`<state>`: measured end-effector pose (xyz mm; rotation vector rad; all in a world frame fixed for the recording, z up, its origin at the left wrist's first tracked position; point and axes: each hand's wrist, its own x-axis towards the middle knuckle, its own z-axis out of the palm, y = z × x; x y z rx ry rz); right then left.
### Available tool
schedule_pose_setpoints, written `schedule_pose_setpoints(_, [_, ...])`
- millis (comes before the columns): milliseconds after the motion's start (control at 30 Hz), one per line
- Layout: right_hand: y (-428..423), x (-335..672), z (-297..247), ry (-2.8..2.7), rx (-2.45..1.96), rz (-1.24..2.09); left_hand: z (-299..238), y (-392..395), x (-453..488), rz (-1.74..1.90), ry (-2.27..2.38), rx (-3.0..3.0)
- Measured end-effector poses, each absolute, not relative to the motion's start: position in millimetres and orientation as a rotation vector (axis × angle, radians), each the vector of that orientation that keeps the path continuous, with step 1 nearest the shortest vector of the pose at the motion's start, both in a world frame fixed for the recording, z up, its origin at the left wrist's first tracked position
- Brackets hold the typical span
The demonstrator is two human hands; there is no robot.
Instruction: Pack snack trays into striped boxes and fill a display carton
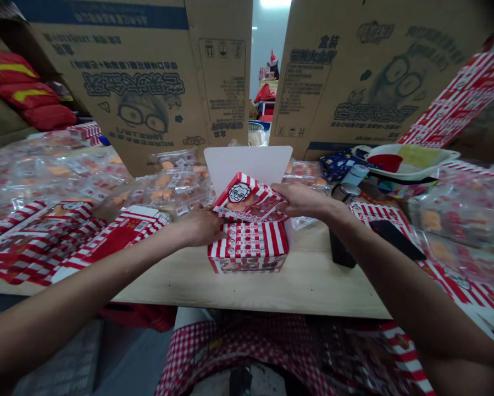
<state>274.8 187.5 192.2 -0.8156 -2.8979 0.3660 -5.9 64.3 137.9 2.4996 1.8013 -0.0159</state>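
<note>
A white-lidded carton (250, 264) with red and white stripes stands on the table before me, its lid (247, 159) raised. Several slim striped boxes (250, 239) fill its front part in a row. Over them, tilted, is another small striped box (250, 201) with a cartoon face on it. My right hand (300, 201) is closed on this box's right end. At its lower left corner, my left hand (203, 224) has bent fingers pinching the edge; the fingertips are partly hidden and also close to the carton's left side.
Flat striped cartons (127, 234) lie stacked at left. Clear food packets (172, 181) are heaped behind and on both sides. Large cardboard boxes (148, 99) rise at the back. A dark bottle (343, 234) and a black phone-like slab (397, 240) are near my right forearm.
</note>
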Motion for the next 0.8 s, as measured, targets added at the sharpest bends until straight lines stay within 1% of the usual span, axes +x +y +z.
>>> schedule_pose_setpoints(100, [177.5, 254.8, 203.1, -2.981, -0.875, 0.325, 135.1, 41.9, -18.8, -0.075, 1.848, 2.508])
schedule_pose_setpoints(300, [181.5, 242.7, 210.0, -3.051, -0.756, 0.443, 132.3, 27.3, -18.0, 0.063, 1.904, 2.44])
schedule_pose_setpoints(633, [189.5, 265.4, 159.2, -2.818, -0.669, 0.398, 123.9, 28.9, -19.4, 0.152, 1.888, 2.533])
schedule_pose_setpoints(800, [190.4, 262.6, 160.2, -2.858, -0.64, 0.41, 123.3, 28.5, -19.3, 0.185, 1.893, 2.534])
